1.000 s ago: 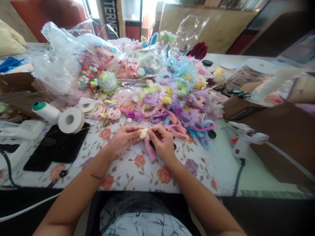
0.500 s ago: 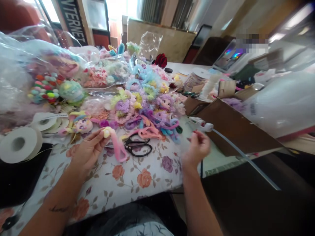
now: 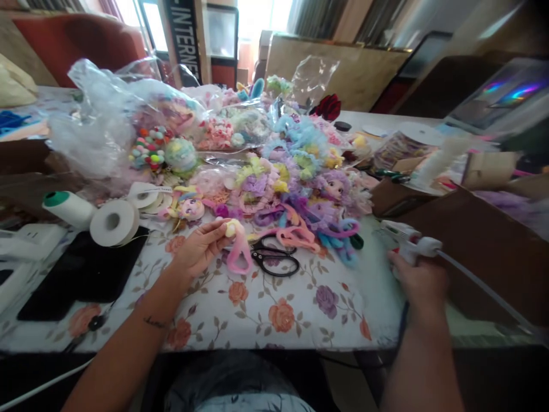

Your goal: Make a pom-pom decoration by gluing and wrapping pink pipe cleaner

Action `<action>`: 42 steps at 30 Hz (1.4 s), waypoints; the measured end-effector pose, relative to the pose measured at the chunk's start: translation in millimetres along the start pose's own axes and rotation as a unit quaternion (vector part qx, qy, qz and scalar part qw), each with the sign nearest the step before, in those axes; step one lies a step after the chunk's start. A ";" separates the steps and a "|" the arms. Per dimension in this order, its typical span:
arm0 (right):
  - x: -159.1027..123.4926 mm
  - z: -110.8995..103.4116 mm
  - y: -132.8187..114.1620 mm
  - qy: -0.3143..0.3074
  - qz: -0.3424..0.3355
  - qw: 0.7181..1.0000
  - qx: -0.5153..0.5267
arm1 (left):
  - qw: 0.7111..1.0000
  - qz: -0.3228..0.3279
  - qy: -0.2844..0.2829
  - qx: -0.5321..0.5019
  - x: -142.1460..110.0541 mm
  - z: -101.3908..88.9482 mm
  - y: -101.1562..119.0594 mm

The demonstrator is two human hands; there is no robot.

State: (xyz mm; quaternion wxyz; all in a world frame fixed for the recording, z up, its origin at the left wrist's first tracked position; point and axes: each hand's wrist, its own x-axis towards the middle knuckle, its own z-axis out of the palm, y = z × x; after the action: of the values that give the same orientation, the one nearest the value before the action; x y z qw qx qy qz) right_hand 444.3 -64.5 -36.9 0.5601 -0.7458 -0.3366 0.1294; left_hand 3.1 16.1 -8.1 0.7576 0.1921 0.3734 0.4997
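A table [image 3: 373, 286] stretches across the view, mostly under a white floral cloth [image 3: 266, 329] that reaches its near edge; toward the near right corner a pale green surface shows. Over the middle of the near edge, the left hand [image 3: 206, 246] pinches the pale yellow end of a fuzzy pink strip [image 3: 239, 260], whose pink length hangs in a loop just beside black-handled scissors [image 3: 278, 263]. Near the right edge, the right hand [image 3: 422, 280] is wrapped around the handle of a white glue gun [image 3: 409, 237], beside a brown cardboard box [image 3: 484, 246].

A pastel heap of fluffy pieces [image 3: 295, 143] fills the centre toward the far edge, with a clear plastic bag [image 3: 92, 129] at its left and a dark red rose [image 3: 326, 107] behind. Toward the left edge sit a white tape roll [image 3: 114, 222], a green-based thread cone [image 3: 71, 207] and a black slab [image 3: 90, 274].

Beyond the far edge stand an orange-red furniture back [image 3: 86, 54], a dark panel lettered "INTERNET" [image 3: 183, 43] and a bright window [image 3: 261, 17].
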 end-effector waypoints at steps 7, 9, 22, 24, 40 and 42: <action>-92.1 51.3 -81.9 -0.088 0.046 0.984 0.149 | 0.999 0.030 -0.006 0.015 3.2 -5.8 1.7; -121.3 71.7 -99.3 -0.208 0.067 0.955 0.199 | 0.999 0.042 -0.014 0.027 3.1 -7.4 2.8; -182.1 119.7 -110.7 -0.492 0.133 0.840 0.186 | 0.993 0.073 -0.040 0.087 0.0 -7.4 8.0; -181.7 118.1 -108.0 -0.486 0.130 0.845 0.182 | 0.992 0.071 -0.045 0.094 -0.9 -7.1 7.2; -189.2 122.0 -108.2 -0.434 0.106 0.879 0.167 | 0.989 0.072 -0.065 0.113 -2.1 -8.6 4.1; -189.3 122.3 -106.8 -0.433 0.101 0.882 0.159 | 0.989 0.074 -0.060 0.117 -1.6 -8.6 4.2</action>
State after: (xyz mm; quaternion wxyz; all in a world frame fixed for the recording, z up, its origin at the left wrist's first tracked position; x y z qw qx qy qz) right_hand 196.4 -79.9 -14.6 0.4538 -0.5462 -0.4429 0.5473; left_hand -6.3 15.7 -10.3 0.7120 0.3360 0.3678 0.4949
